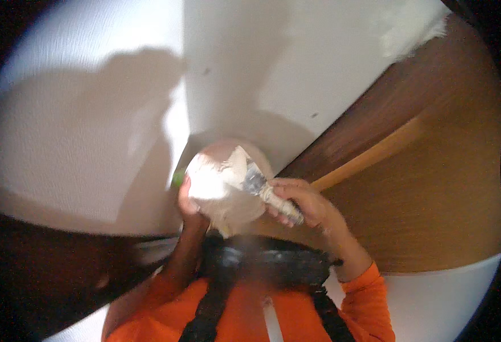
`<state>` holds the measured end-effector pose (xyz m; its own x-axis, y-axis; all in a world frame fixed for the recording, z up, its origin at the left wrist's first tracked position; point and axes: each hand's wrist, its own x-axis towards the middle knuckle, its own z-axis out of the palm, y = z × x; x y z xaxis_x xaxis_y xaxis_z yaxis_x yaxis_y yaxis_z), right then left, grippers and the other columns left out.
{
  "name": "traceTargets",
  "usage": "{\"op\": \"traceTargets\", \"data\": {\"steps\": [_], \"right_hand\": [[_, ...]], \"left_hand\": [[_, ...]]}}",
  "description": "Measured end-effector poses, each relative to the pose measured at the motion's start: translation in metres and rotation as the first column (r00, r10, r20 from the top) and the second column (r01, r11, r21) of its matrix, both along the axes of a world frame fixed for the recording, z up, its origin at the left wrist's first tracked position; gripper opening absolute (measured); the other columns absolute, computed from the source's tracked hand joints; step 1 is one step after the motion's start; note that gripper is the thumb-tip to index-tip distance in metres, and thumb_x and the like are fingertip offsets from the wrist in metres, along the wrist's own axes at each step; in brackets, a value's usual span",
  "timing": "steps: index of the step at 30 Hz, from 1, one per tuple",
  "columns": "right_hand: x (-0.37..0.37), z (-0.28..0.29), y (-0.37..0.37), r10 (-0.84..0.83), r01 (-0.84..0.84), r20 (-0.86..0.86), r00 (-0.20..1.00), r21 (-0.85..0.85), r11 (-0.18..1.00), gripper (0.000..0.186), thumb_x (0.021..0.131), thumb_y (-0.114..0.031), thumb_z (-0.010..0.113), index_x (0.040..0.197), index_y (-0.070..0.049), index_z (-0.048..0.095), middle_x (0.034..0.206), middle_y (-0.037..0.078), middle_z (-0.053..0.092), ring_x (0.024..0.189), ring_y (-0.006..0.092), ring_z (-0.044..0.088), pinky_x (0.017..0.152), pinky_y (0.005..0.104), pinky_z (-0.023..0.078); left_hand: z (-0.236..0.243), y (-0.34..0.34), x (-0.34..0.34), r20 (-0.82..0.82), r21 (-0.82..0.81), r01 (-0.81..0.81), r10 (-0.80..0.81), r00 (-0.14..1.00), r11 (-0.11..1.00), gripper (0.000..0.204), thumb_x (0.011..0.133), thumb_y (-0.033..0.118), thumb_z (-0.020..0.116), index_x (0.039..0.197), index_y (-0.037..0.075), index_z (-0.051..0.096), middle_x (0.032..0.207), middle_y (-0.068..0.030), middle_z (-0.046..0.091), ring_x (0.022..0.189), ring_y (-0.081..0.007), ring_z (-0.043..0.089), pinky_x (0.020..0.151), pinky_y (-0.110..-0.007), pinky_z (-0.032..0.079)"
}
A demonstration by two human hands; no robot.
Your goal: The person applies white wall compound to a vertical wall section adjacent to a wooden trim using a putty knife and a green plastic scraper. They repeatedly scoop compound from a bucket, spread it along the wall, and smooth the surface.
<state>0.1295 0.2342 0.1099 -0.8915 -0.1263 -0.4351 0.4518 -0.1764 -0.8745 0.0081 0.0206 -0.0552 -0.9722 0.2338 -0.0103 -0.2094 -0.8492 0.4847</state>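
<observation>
A: Left hand [190,204]?
B: Left of centre, fingers curled on the edge of the pale tub [219,149] at frame centre; likely steadying it.
A: Right hand [306,200]?
B: Right of centre, fingers closed round scraper [256,181]; blade over tub, presumably catching drips.

Tub [236,212] mid-view, btwn hands. L hand [190,199] on its L side. R hand [306,200] to R, w/ scraper [257,183] in grip: handle btwn fingers, blade over tub, angled up-L. Paste [208,178] in tub, more on blade tip. Chest pack [270,262] just below tub, nearer body. Side wall [74,154] to L; back wall [227,85] beyond tub, walls meeting abv tub's L part. Wood panel [416,194] to R, past R hand, adjoining back wall.
</observation>
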Motion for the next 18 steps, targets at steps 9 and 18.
{"op": "traceTargets", "data": {"steps": [9, 18], "right_hand": [[0.045, 0.148, -0.099, 0.292, 0.983, -0.942, 0.166, 0.180, 0.020, 0.054, 0.100, -0.006, 0.050, 0.154, -0.009, 0.043, 0.122, 0.023, 0.054, 0.105, 0.0350, 0.061, 0.088, 0.0431, 0.053], [-0.002, 0.267, -0.075, 0.078, 0.909, -0.992, 0.098, 0.058, -0.412, 0.062, 0.095, 0.001, 0.053, 0.154, -0.001, 0.033, 0.118, 0.028, 0.048, 0.095, 0.0448, 0.067, 0.079, 0.0502, 0.059]], "left_hand": [[-0.020, -0.079, 0.027, -0.076, -0.038, 0.181, -0.183, 0.980, 0.983, 0.068, 0.100, 0.054, 0.041, 0.144, 0.002, 0.048, 0.136, -0.0196, 0.058, 0.123, -0.0350, 0.059, 0.102, -0.052, 0.050], [-0.005, -0.113, 0.026, -0.133, -0.185, 0.255, -0.281, 0.950, 0.949, 0.068, 0.100, 0.054, 0.041, 0.144, 0.002, 0.047, 0.137, -0.0197, 0.058, 0.123, -0.0355, 0.059, 0.103, -0.052, 0.050]]}}
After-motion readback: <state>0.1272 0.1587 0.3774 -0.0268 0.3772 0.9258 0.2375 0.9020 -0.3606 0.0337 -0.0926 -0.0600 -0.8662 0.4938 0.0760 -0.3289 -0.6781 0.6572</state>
